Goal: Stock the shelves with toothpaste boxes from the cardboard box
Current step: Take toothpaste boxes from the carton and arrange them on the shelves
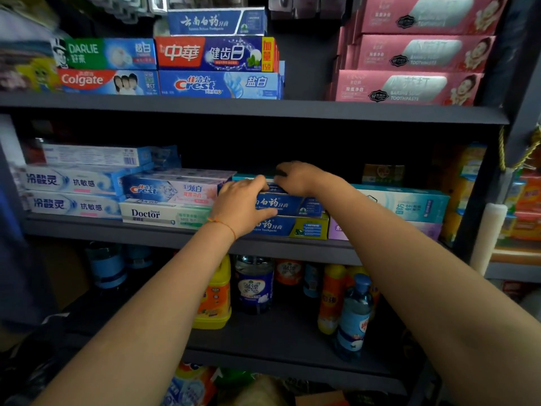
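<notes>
On the middle shelf (187,235) a blue toothpaste box (292,205) lies on top of a second blue and gold toothpaste box (304,228). My left hand (243,205) grips the upper box at its left end, thumb in front and fingers over the top. My right hand (301,175) reaches over the top of the same box, its fingers curled down behind the back edge. Left of them are Crest (172,189) and Doctor (164,215) boxes, to the right a teal box (409,202). The cardboard box is out of view.
The upper shelf (263,108) carries Darlie, Colgate and Crest boxes (216,83) and stacked pink boxes (409,86). Below, detergent bottles (254,285) stand on the lower shelf. A dark upright post (497,142) bounds the shelves on the right, with more goods beyond.
</notes>
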